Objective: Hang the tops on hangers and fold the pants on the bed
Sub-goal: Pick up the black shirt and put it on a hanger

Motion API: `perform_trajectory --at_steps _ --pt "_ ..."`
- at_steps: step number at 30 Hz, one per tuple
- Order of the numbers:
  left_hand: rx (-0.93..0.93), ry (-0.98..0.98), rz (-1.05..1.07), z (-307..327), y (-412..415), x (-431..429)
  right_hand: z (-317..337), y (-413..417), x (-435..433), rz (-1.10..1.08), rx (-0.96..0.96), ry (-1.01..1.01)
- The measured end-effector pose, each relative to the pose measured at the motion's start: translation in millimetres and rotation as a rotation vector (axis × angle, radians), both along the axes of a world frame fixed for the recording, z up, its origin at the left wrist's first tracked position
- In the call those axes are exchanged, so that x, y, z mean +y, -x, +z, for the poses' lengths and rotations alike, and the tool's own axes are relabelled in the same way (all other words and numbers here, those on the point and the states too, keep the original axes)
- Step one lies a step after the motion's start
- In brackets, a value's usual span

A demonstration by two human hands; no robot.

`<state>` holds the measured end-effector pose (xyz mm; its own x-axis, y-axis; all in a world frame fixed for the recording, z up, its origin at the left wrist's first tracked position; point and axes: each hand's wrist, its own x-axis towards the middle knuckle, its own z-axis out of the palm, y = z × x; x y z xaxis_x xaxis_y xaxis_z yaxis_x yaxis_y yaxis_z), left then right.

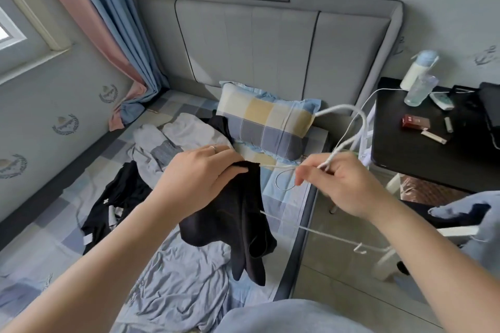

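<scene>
Left hand [203, 170] pinches black top [230, 222], right hand [341, 184] grips white hanger [330, 158].
I hold both over the bed's [284, 197] edge.

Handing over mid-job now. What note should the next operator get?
Left hand grips the black fabric top by its upper edge, above the checked bed.
Right hand holds white wire hangers; one wire reaches the top's edge, not seated.
Lying unfolded on the bed: second black garment, grey garments, pale blue garment.
Done: nothing visibly hung or folded. Left: everything.
</scene>
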<state>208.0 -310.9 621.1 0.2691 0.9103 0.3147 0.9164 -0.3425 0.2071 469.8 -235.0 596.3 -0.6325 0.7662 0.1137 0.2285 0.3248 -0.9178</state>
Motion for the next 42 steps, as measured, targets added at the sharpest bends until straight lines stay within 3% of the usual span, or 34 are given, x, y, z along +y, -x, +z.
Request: perform_trajectory --at_steps 5,8,18,23,26,30,36,39,42 --pt "-0.12 0.056 0.03 2.6 -7.2 -5.0 -1.8 -15.2 15.0 -0.244 -0.09 -0.23" --pt "-0.153 0.086 0.007 1.4 -24.9 -4.4 -10.3 1.3 4.0 -0.259 -0.112 -0.357" --pt "-0.294 0.115 0.02 -16.4 -48.7 -0.9 -25.3 23.9 -14.3 -0.114 -0.019 -0.202" --pt "-0.52 0.016 0.216 -23.3 -41.3 -1.7 -43.8 8.7 -18.5 -0.444 0.062 -0.511" --pt "-0.662 0.012 0.307 -24.3 -42.4 -1.8 -60.0 12.7 -26.9 -0.324 0.049 -0.342" --pt "-0.775 -0.016 0.357 -26.7 -48.4 -3.1 -79.8 34.7 -33.9 -0.117 -0.142 -0.027" --pt "-0.825 -0.009 0.4 -32.1 -47.4 -6.4 -86.7 47.4 -26.4 -0.223 -0.072 -0.073" --pt "-0.841 -0.012 0.434 -34.8 -40.7 -7.4 -94.4 39.7 -31.1 -0.142 0.031 0.04" --pt "-0.82 0.012 0.421 -38.4 -39.2 -8.2 -101.6 34.4 -37.7 -0.048 0.015 0.116"
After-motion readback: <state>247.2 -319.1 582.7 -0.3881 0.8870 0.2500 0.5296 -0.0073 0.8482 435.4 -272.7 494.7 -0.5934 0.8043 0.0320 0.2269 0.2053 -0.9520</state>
